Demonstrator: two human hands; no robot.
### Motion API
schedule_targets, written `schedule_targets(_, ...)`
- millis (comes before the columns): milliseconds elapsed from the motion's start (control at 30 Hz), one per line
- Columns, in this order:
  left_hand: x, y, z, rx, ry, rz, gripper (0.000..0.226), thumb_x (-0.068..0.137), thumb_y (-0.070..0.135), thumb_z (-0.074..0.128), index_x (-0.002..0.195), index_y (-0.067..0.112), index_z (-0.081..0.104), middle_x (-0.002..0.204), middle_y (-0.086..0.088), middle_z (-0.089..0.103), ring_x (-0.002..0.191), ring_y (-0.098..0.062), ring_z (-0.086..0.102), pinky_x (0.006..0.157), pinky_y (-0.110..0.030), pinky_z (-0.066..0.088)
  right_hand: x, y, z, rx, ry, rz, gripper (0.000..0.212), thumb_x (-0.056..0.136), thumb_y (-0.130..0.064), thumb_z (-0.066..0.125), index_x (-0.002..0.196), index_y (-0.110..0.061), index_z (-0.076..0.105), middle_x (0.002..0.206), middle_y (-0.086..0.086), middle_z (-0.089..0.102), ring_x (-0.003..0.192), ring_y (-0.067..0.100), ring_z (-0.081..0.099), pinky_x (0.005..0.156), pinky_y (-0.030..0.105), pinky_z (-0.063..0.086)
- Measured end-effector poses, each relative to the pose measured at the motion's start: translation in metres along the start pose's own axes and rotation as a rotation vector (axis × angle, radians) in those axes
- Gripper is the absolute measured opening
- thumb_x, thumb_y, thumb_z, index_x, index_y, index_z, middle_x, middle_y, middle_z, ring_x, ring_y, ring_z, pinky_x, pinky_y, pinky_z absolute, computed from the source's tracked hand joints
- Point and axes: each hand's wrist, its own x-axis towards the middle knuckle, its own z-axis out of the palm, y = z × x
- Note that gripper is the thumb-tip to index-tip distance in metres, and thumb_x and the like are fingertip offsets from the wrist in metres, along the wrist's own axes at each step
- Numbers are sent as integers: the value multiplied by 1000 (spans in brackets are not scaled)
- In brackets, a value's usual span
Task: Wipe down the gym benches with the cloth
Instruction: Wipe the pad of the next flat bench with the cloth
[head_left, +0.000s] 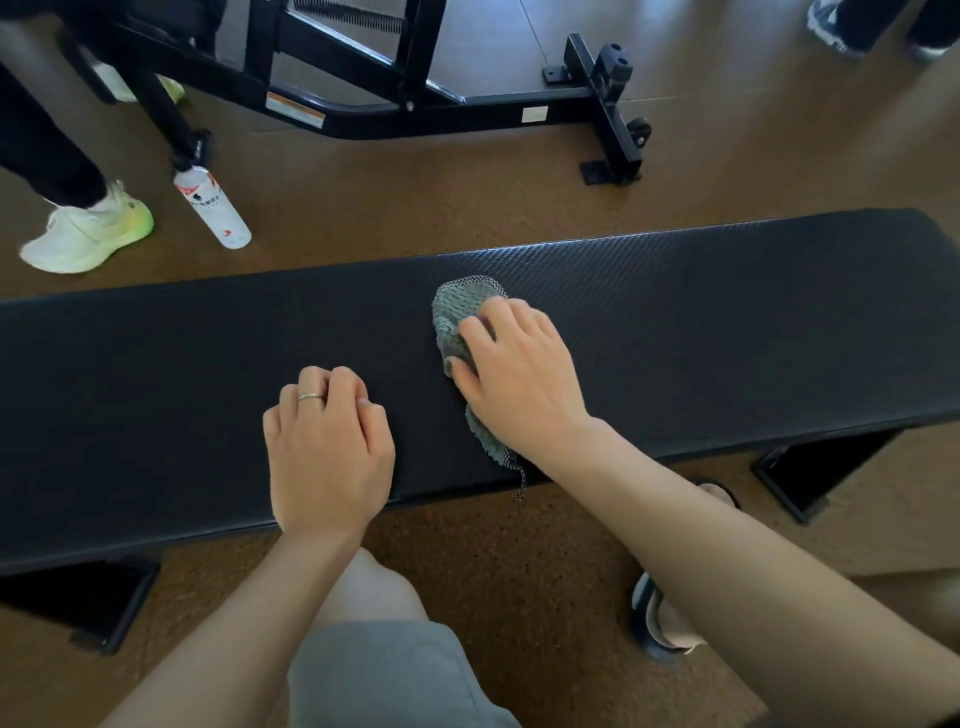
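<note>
One flat black bench pad (156, 395), textured, spanning the view from left edge to right edge; near edge faces the person, far edge faces the floor beyond.
Left to right:
- White-and-lime sneaker (88, 234) on the brown floor (415, 197), beyond the far edge.
- White spray bottle (213, 208), leaning, just beside the sneaker.
- Left hand (327, 447), ring on one finger, fingers curled under, holding nothing, resting on the pad at its near edge.
- Grey-green knitted cloth (457, 312) lying mid-pad; one corner hangs over the near edge.
- Right hand (514, 374) on top of the cloth, fingers bent and gripping it.
- Bare pad surface extends left of the left hand and right of the cloth.
- Black machine frame (467, 104) on the floor, well apart from the bench.
</note>
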Motion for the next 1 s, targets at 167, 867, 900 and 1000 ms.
schedule_targets(167,-1,0,-1,-3,-12,2,25,97,27,32,93,16,54,98,-4,53,88,-23,48,82,-45,42,16,2,-19,483,1,203,5,97,-10,56,97,-11,62,90,1,62,81,18,59,74,31,48)
schedule_targets(867,0,0,-3,-17,-26,10,34,96,32,27,94,14,56,99,-7,57,89,-25,51,82,-44,43,-1,24,6,-19,-308,298,63,107,-48,11,164,-21,8,171,10,-1,158,29,-7,128,45,-3)
schedule_targets(900,1,0,-3,-18,-28,6,34,96,32,27,95,15,56,100,-7,57,90,-25,52,83,-44,43,-2,17,6,-25,-288,273,63,108,-46,12,164,-18,11,171,10,2,158,30,-4,128,46,-2)
schedule_targets(1000,-1,0,-2,-9,-23,13,32,97,30,28,94,14,56,98,-8,56,88,-25,51,80,-45,42,-23,-3,0,11,-297,28,60,108,-45,12,163,-21,16,171,7,8,158,27,0,128,46,3)
